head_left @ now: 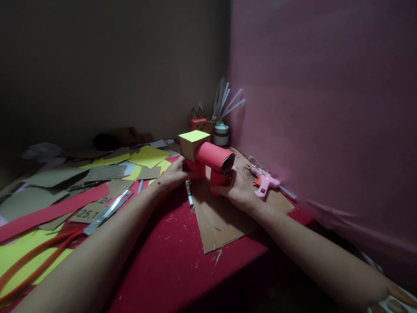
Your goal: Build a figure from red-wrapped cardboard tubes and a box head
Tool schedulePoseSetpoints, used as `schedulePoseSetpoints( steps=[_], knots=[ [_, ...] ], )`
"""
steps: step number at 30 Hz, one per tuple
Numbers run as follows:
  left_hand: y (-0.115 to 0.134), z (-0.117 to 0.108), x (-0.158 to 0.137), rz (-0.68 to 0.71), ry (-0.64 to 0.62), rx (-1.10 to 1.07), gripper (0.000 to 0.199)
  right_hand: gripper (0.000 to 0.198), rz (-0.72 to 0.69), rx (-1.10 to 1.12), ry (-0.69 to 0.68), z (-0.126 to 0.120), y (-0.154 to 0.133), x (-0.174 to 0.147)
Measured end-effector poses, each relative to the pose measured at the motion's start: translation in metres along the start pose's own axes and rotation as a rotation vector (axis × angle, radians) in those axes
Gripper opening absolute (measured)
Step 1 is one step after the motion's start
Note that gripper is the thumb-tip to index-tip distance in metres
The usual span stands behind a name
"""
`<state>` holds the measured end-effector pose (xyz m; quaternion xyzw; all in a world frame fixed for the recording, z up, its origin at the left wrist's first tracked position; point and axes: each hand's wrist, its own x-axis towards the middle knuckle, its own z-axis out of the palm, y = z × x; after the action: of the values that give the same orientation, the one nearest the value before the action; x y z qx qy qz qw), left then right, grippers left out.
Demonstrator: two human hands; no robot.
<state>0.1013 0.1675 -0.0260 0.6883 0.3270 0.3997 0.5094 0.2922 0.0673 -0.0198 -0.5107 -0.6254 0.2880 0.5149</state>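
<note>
A cardboard figure stands between my hands above a brown cardboard sheet [224,221]. It has a box [190,148] with a yellow-green top, joined to a red paper-covered tube [213,155] lying sideways with its open end towards the right. Red upright pieces [216,180] support the tube from below. My left hand [174,176] is closed around the left upright piece, its fingertips partly hidden. Around the right upright piece, under the tube's open end, my right hand [236,189] is closed, thumb in front. A white marker-like stick [189,193] lies just below my left hand.
Orange-handled scissors [94,224] lie at left among yellow paper [148,155] and cardboard scraps. A pink glue gun [265,180] with a lit red light rests at right by the pink-covered wall. Behind stand a lidded jar [221,134] and several glue sticks [224,102].
</note>
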Motion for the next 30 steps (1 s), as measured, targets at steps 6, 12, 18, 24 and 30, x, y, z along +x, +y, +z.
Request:
schedulePoseSetpoints(
  steps=[6,12,18,24,30],
  knots=[
    [0.000,-0.001,-0.001,-0.013,-0.003,0.018,0.044,0.046,0.028,-0.071,-0.032,0.000,-0.004,-0.002],
    [-0.002,-0.002,0.000,-0.008,-0.004,0.033,0.045,0.036,0.061,-0.099,-0.033,-0.002,0.001,-0.001],
    [-0.005,-0.004,0.001,-0.001,-0.011,0.034,0.046,0.032,0.044,-0.141,-0.013,0.000,-0.001,-0.001],
    [0.002,-0.003,0.000,-0.008,-0.027,0.043,0.047,0.031,0.020,-0.149,-0.013,0.000,0.000,-0.001],
    [0.005,0.000,-0.001,-0.010,-0.025,0.042,0.048,0.038,-0.023,-0.143,-0.010,0.000,0.003,-0.001]
  ],
)
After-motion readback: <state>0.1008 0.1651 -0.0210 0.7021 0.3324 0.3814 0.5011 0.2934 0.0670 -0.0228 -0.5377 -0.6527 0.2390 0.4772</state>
